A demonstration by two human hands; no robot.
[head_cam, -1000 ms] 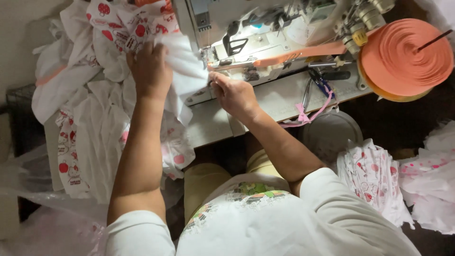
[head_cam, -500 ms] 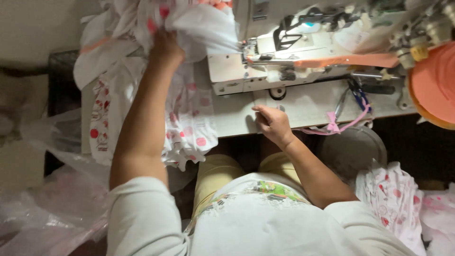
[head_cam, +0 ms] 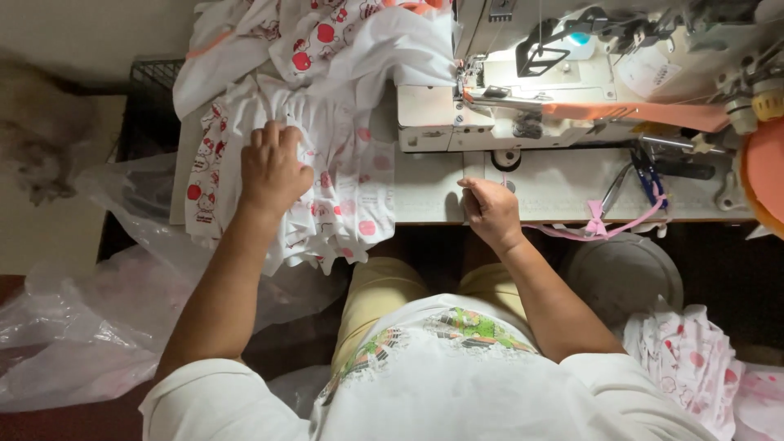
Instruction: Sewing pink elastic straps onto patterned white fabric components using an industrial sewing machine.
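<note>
Left of centre in the frame, the left hand (head_cam: 273, 171) lies palm-down on a stack of white fabric pieces (head_cam: 327, 175) printed with red fruit shapes, its fingers curled into the gathered folds so that it grips the top layers. The stack sits on the left end of the sewing table (head_cam: 555, 192), its long axis running from the upper part of the frame down toward the person, with the lower ends of the pieces hanging over the table's near edge and pointing at the person's lap. More of the same printed cloth is heaped above it at the upper middle of the frame, touching the left side of the white sewing machine (head_cam: 531, 90). The right hand (head_cam: 490, 211) rests at the table's near edge, just below the machine's bed in the centre of the frame; its fingers are bent and loosely closed, and whether it holds anything cannot be told. An orange strip (head_cam: 645, 114) runs across the machine toward the right edge of the frame. Scissors (head_cam: 649, 175) lie on the table to the right, near a pink ribbon (head_cam: 596, 224) that drapes along the table edge. Clear plastic bags (head_cam: 90, 327) fill the lower left, and another pile of printed cloth (head_cam: 690, 359) lies at the lower right.
</note>
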